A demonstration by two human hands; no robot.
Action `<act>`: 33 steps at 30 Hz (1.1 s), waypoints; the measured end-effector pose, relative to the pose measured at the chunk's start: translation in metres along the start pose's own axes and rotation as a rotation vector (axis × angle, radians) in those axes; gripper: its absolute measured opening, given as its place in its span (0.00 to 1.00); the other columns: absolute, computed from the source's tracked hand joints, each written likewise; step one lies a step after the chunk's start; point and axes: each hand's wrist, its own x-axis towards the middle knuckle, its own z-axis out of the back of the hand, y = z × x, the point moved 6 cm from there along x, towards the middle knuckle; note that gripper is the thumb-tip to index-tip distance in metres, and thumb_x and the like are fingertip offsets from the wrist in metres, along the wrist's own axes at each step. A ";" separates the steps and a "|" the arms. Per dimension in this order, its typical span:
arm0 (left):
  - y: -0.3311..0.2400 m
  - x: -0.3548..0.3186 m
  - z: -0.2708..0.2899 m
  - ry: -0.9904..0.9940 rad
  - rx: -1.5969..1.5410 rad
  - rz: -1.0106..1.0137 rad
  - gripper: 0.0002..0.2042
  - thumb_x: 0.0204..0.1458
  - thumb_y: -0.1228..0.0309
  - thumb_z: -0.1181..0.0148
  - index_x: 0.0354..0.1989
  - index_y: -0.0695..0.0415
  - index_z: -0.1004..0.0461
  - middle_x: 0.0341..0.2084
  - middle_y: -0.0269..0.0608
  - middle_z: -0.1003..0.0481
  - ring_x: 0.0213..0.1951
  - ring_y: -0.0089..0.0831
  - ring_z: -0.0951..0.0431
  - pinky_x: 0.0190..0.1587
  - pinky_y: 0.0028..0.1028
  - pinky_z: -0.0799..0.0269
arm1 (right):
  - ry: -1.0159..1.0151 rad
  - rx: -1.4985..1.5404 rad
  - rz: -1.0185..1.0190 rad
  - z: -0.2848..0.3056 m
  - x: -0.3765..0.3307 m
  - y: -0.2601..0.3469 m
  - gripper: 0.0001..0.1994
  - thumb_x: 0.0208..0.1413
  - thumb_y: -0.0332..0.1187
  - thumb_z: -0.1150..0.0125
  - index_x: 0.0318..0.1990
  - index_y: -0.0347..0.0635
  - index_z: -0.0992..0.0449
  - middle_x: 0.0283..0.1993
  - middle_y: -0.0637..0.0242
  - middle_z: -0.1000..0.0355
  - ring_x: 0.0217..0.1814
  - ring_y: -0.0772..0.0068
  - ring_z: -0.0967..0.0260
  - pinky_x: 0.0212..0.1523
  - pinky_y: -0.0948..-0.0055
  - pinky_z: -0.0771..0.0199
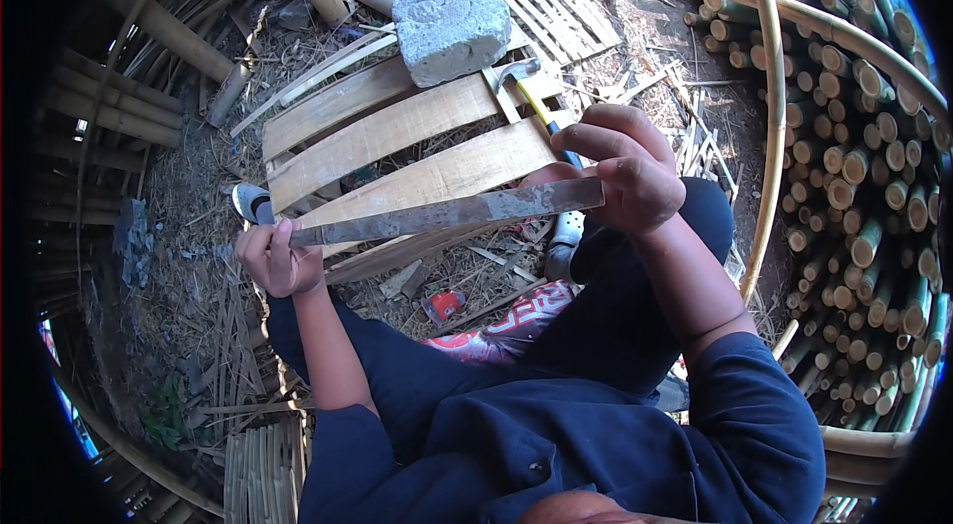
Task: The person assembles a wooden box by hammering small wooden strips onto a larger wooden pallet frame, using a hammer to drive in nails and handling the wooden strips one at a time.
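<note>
Spreading widest at the front, a pair of dark trousers [397, 350] is seen, knees apart, with a red-and-white sack [531, 326] tucked between the legs. Just past it, a small red thing [443, 305], too unclear to be named, is caught lying on the straw-covered ground [223, 330]. And here is the action: a flat, dark strip [447, 214] is held up, slightly tilted, by both hands! One end is pinched between thumb and fingers of the left hand [281, 261]; the other, a touch higher, is gripped in the curled fingers of the right hand [630, 172]. Behind and below the strip, a slatted wooden tabletop [397, 149] is partly covered by it. A hammer [541, 107] is rested there, near the right hand, and a rough grey block [452, 28] is parked at the far side. Farther still, pale slats [551, 3] are laid out, and cut bamboo poles [854, 167] are stacked off right.
</note>
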 end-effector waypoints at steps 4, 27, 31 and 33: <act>0.000 -0.003 -0.005 0.012 -0.030 0.017 0.14 0.53 0.81 0.35 0.47 0.53 0.20 0.34 0.38 0.27 0.35 0.36 0.27 0.41 0.37 0.30 | -0.023 0.038 -0.011 0.004 0.002 0.004 0.21 0.44 0.36 0.19 0.27 0.46 0.35 0.34 0.65 0.21 0.33 0.62 0.24 0.26 0.67 0.22; 0.014 0.012 0.014 0.031 -0.105 -0.020 0.11 0.54 0.79 0.38 0.46 0.58 0.21 0.34 0.40 0.29 0.34 0.37 0.27 0.38 0.39 0.31 | 0.046 0.234 0.079 0.010 0.011 0.023 0.20 0.47 0.24 0.21 0.46 0.45 0.25 0.35 0.63 0.20 0.32 0.64 0.21 0.29 0.71 0.19; 0.023 0.012 0.025 0.025 0.026 -0.011 0.12 0.53 0.81 0.39 0.46 0.58 0.21 0.35 0.40 0.28 0.36 0.38 0.25 0.39 0.41 0.29 | 0.282 0.376 0.046 -0.001 0.013 0.024 0.10 0.50 0.22 0.25 0.40 0.40 0.17 0.35 0.57 0.19 0.34 0.61 0.19 0.32 0.69 0.17; 0.026 0.008 0.025 0.035 0.023 0.000 0.13 0.52 0.82 0.39 0.47 0.58 0.21 0.36 0.40 0.28 0.36 0.38 0.25 0.40 0.41 0.29 | 0.165 0.629 -0.176 -0.005 0.011 0.016 0.10 0.50 0.22 0.25 0.39 0.36 0.19 0.37 0.55 0.18 0.37 0.57 0.18 0.35 0.65 0.17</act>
